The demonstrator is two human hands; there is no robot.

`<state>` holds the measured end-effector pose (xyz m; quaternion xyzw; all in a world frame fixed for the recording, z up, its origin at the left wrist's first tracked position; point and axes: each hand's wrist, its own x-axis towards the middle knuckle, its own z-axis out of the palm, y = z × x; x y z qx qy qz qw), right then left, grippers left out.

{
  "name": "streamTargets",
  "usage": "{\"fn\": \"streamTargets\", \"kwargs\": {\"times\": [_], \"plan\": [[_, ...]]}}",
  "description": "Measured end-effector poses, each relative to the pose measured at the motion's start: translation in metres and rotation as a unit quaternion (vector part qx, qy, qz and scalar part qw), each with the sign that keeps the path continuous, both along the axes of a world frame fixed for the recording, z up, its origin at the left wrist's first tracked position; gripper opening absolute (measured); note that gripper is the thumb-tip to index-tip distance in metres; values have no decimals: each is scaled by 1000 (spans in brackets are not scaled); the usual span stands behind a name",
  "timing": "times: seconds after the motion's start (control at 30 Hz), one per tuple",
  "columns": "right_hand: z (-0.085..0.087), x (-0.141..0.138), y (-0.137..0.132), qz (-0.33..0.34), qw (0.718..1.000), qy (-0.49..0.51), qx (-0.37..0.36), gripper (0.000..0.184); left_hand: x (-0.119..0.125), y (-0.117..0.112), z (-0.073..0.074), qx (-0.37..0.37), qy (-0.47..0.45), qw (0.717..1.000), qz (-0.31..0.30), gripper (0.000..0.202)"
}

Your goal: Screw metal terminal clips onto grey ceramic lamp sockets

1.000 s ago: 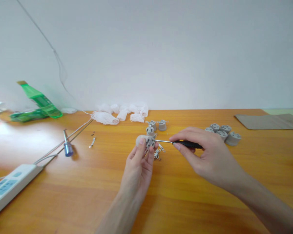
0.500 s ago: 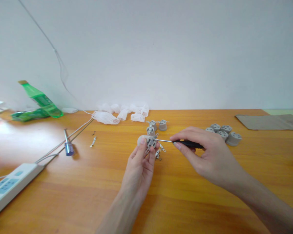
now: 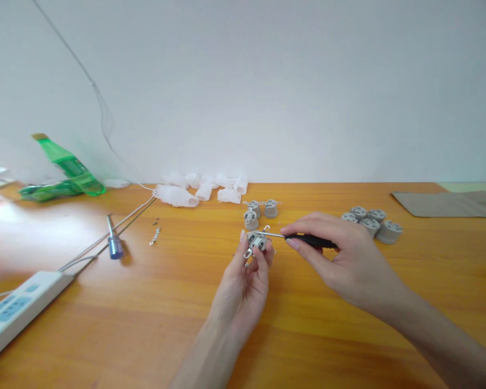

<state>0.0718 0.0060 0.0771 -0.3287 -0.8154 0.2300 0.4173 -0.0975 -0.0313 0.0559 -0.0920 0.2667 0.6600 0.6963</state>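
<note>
Working over an orange-brown wooden table (image 3: 105, 335): my right hand (image 3: 344, 243) and left hand (image 3: 243, 286) both pinching. Five bare grey drum-shaped sockets (image 3: 368, 227) look pending, three fitted sockets (image 3: 251, 222) done. Right: black-handled steel screwdriver (image 3: 310, 240); left: in-hand socket (image 3: 257, 241), silver metal strip (image 3: 248, 253) on, likely unfinished.

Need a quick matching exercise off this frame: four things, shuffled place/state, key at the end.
Things
1. left hand
2. power strip
3. right hand
4. brown sheet

Place or state
A. gripping a black-handled screwdriver
B. lying flat, far right
C. holding a gray fitting
D. white, at the picture's left edge

Pairs: 1-C, 2-D, 3-A, 4-B
</note>
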Motion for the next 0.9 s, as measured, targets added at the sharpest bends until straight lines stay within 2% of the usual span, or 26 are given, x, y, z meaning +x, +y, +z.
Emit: {"fn": "streamTargets", "kwargs": {"times": [0.63,0.9], "plan": [[-3,0,2,-4,1000,3,-31,16,-1,0,-4,-6,-29,1000,-3,20],[-2,1,2,-7,1000,15,19,18,-2,1,-3,-6,-33,999,-4,19]]}}
